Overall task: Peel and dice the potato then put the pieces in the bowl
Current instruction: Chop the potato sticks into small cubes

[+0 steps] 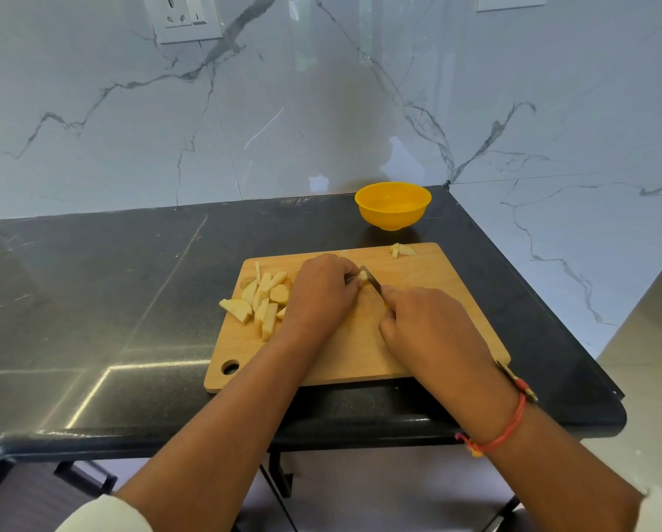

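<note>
Cutting board [360, 351] under me: pale wood, matt, fine grain. Bowl [392, 205]: yellow plastic, smooth, slight sheen. Knife [371, 280]: blade bare metal, bright. Potato pieces [262, 301]: cut faces pale, dull. Counter [130, 301]: black polished stone, mirror-glossy. Wall [321, 109]: veined marble-look slabs, glossy. Cord [508, 430] on my right wrist: red thread. Sleeve [107, 512]: white cloth.
</note>
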A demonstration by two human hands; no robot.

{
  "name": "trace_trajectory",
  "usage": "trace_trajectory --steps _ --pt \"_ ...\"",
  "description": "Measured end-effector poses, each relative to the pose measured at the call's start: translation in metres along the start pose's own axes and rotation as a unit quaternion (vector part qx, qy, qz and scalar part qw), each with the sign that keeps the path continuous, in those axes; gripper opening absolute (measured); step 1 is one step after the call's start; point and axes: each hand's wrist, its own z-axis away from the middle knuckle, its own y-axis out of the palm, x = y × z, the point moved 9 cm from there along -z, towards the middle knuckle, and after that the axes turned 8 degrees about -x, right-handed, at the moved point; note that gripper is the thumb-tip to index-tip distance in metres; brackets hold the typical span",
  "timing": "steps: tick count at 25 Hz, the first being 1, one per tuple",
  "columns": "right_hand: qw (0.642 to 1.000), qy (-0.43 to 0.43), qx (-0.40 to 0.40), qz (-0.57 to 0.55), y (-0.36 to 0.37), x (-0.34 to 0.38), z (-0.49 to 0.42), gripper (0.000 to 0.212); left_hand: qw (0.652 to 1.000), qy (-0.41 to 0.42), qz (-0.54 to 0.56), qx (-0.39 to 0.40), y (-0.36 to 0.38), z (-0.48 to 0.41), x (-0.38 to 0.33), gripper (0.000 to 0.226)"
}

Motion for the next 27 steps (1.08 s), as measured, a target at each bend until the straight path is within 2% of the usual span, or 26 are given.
trace_trajectory --steps 5,11,20,27 --pt "0.999 -0.007 0.030 0.037 -0.012 -0.007 0.023 0.051 1.000 0.011 -0.007 -0.002 0.002 0.001 -0.002 0.019" --pt "0.998 -0.001 -0.060 0.021 -0.028 -0.007 0.021 0.047 1.000 0.009 -0.021 -0.001 0.003 0.001 0.000 0.026" --pt "0.996 -0.001 -0.092 -0.010 -0.010 -0.001 -0.003 0.045 0.998 -0.033 0.049 -0.021 -0.004 0.005 0.004 0.025" --pt "0.999 -0.004 -0.047 -0.013 -0.001 0.001 -0.007 0.048 0.996 -0.046 0.073 -0.023 -0.004 0.004 0.007 0.027"
